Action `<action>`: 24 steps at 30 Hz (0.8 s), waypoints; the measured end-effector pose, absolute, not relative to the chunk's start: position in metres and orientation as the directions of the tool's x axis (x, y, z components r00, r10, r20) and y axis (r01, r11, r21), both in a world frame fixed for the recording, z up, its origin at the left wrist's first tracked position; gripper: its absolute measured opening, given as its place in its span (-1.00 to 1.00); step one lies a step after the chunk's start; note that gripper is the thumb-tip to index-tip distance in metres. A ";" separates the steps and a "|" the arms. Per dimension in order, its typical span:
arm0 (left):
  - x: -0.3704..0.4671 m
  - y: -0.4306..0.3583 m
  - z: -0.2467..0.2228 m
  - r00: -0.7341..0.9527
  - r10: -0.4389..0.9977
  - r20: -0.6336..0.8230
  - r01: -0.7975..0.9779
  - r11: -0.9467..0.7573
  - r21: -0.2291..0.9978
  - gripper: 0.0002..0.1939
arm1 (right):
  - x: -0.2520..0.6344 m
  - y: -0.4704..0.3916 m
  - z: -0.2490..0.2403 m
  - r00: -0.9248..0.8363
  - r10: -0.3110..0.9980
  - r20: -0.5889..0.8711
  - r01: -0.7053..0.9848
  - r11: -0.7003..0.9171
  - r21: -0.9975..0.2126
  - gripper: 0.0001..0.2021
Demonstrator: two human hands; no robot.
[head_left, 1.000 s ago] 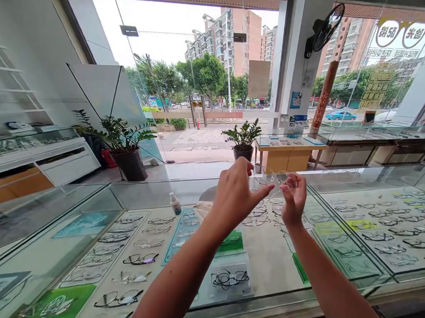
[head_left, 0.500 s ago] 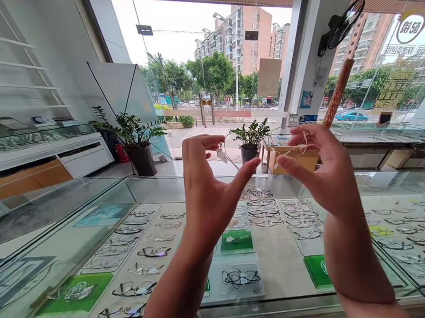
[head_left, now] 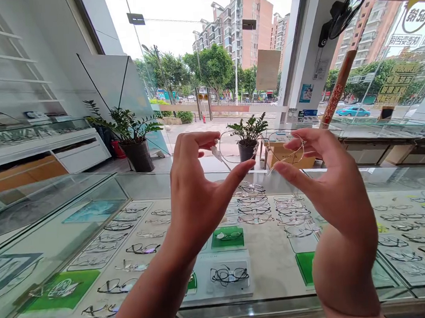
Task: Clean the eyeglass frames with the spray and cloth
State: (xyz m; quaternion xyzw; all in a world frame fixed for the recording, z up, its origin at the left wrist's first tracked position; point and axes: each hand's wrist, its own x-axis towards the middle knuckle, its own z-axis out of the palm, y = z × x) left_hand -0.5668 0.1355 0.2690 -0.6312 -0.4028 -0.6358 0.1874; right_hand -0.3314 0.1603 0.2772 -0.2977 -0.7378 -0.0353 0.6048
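Observation:
Thin wire-rimmed eyeglasses (head_left: 221, 154) with round lenses are held up at eye level above the glass counter. My left hand (head_left: 206, 178) pinches their left side with the fingers near the hinge, its thumb stretched toward the nose bridge. At the other side, my right hand (head_left: 318, 167) has its fingers behind the right rim and its thumb below it. A small white tag hangs by the left hinge. Through the clear lenses show a potted plant and a cardboard box. The exact finger contact on the right temple is partly hidden.
Below my hands, a glass display case (head_left: 270, 251) holds rows of eyeglasses, with green cards (head_left: 227, 237) and a black pair of glasses (head_left: 228, 275) on a clear stand. Beyond stand potted plants (head_left: 137, 156), a glass door and a wall fan (head_left: 347, 14).
The view has shifted slightly, so the counter sits a little further left. Both hands still hold the eyeglasses, which have moved slightly left in the picture.

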 end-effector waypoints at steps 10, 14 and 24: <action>-0.558 0.137 0.266 -0.137 0.289 0.948 0.775 -0.565 0.284 -0.40 | -0.311 0.152 0.282 -0.127 0.460 0.879 0.531 0.780 -0.331 -0.49; -0.558 0.139 0.264 -0.141 0.297 0.944 0.771 -0.566 0.293 -0.42 | -0.313 0.147 0.282 -0.112 0.412 0.904 0.626 0.736 -0.258 -0.49; -0.556 0.140 0.266 -0.122 0.323 0.939 0.767 -0.569 0.295 -0.51 | -0.317 0.136 0.284 -0.146 0.371 0.917 0.707 0.688 -0.165 -0.55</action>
